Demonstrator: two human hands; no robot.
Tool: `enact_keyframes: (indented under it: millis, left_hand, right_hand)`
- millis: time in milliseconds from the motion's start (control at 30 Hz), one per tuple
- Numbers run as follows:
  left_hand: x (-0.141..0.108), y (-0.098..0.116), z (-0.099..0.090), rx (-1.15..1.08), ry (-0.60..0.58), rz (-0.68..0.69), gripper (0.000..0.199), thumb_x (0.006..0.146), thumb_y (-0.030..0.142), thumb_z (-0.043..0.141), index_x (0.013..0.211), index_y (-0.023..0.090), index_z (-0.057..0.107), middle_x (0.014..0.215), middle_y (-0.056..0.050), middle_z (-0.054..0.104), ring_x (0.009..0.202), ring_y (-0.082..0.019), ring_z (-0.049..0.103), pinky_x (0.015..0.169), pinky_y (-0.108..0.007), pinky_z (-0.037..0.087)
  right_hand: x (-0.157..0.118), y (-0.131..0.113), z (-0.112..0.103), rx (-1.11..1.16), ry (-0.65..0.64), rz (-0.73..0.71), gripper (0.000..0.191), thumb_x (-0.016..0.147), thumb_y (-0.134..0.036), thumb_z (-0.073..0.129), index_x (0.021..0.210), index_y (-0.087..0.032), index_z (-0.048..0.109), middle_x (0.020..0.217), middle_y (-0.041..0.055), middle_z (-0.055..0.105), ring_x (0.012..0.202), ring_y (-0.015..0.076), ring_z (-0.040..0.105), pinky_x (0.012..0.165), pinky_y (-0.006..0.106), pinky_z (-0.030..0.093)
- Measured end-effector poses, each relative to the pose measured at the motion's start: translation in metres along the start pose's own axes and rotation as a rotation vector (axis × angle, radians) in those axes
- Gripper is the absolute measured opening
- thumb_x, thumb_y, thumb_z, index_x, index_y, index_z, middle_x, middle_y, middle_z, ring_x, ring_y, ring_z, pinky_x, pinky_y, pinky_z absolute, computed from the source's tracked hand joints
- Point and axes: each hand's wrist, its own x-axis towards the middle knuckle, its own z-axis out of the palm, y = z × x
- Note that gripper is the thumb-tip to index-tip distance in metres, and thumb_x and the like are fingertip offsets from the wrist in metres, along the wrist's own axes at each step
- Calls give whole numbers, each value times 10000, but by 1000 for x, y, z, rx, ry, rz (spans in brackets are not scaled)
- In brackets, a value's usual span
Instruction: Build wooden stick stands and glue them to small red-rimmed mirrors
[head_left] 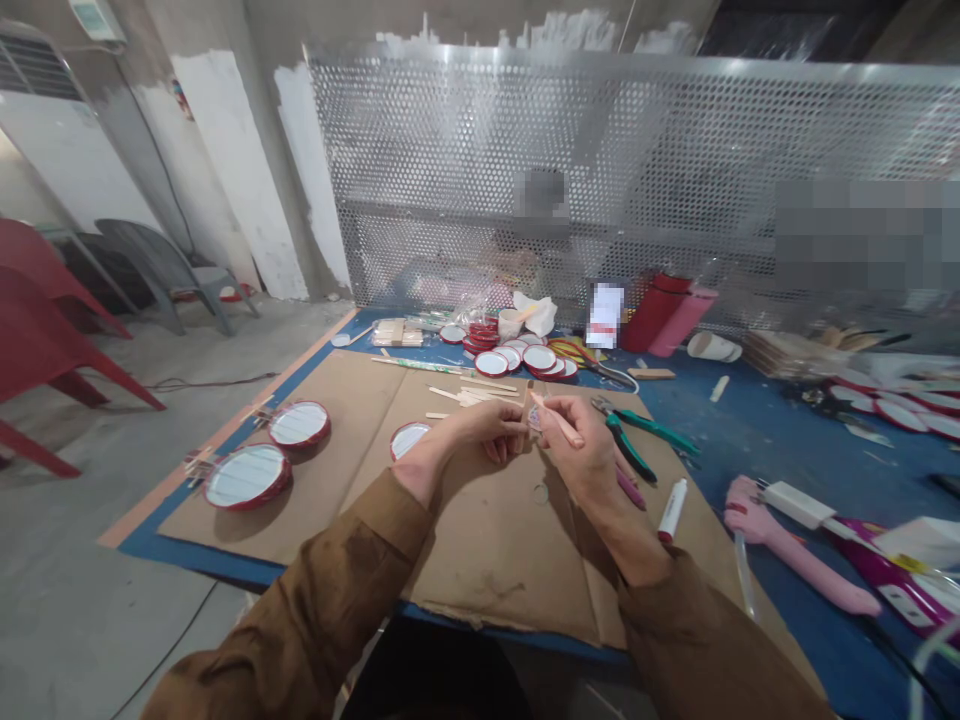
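Above the middle of the cardboard sheet [480, 560], my two hands meet. My left hand [487, 430] is closed, its fingertips pinching one side of a small, pale, patterned piece [535, 416]. From the other side my right hand [581, 440] closes on the same piece, whose kind is too small to make out. Just below lies a little clear round piece [541, 494]. Behind my left forearm, a red-rimmed white disc [409, 440] is partly hidden. Several flat wooden sticks [474, 394] lie beyond my hands. Green-handled pliers [631, 448] rest right of my right hand.
Two red-rimmed discs with wooden clips [247, 476] sit at left. A white marker [673, 511] and a pink glue gun [802, 560] lie at right. Stacked discs [517, 358], a phone [604, 315] and a red bottle [656, 312] stand before the perforated metal panel [442, 170].
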Motion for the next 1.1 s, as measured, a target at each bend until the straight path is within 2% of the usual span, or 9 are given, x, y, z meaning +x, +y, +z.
enact_keyframes:
  millis: [367, 567, 633, 700, 833, 1000, 1100]
  left_hand:
    - [3, -7, -1, 23, -6, 9, 268, 901, 387, 519, 807, 146, 590, 582, 13, 567, 451, -74, 532, 479, -186, 433]
    - [10, -12, -4, 12, -18, -14, 258, 902, 390, 522, 812, 152, 563, 616, 5, 600, 441, -90, 557, 454, -198, 437]
    - [11, -12, -5, 1, -11, -34, 264, 924, 385, 483, 810, 156, 548, 613, 11, 599, 446, -96, 569, 453, -203, 445]
    - [10, -11, -5, -7, -4, -54, 264, 941, 361, 446, 804, 155, 538, 599, 14, 593, 451, -98, 575, 457, -204, 453]
    - [6, -6, -4, -30, 16, -54, 278, 925, 385, 477, 794, 148, 537, 583, 13, 589, 446, -93, 572, 461, -194, 450]
    - [3, -5, -5, -16, 7, -48, 314, 924, 427, 478, 791, 152, 549, 597, 20, 600, 454, -86, 576, 484, -197, 465]
    - [5, -8, -6, 12, 1, -40, 319, 928, 432, 470, 794, 156, 558, 616, 18, 612, 461, -89, 583, 489, -206, 475]
  right_hand:
    - [0, -4, -1, -1, -27, 10, 281, 861, -468, 539, 945, -211, 613, 763, 37, 698, 640, 188, 640, 583, 290, 487]
    - [4, -9, -13, 129, 162, 76, 312, 869, -478, 532, 992, -201, 607, 789, 28, 677, 531, 141, 584, 554, 278, 487]
    - [7, -7, -19, 88, 200, 92, 303, 859, -471, 535, 981, -203, 609, 782, 31, 676, 517, 146, 577, 547, 285, 486]
    - [11, -1, -23, -52, 194, 53, 281, 841, -437, 545, 985, -208, 619, 822, 54, 695, 590, 182, 613, 579, 304, 486]
    - [17, 14, -25, -374, 81, -88, 248, 852, -325, 486, 1009, -220, 648, 909, 87, 718, 762, 240, 646, 648, 325, 450]
    - [17, 22, -35, -604, -227, -85, 225, 848, -188, 463, 869, -255, 677, 701, 45, 677, 623, 204, 586, 546, 292, 333]
    - [16, 21, -47, -672, -377, -61, 257, 812, -108, 492, 842, -272, 688, 686, 23, 662, 610, 184, 565, 545, 282, 310]
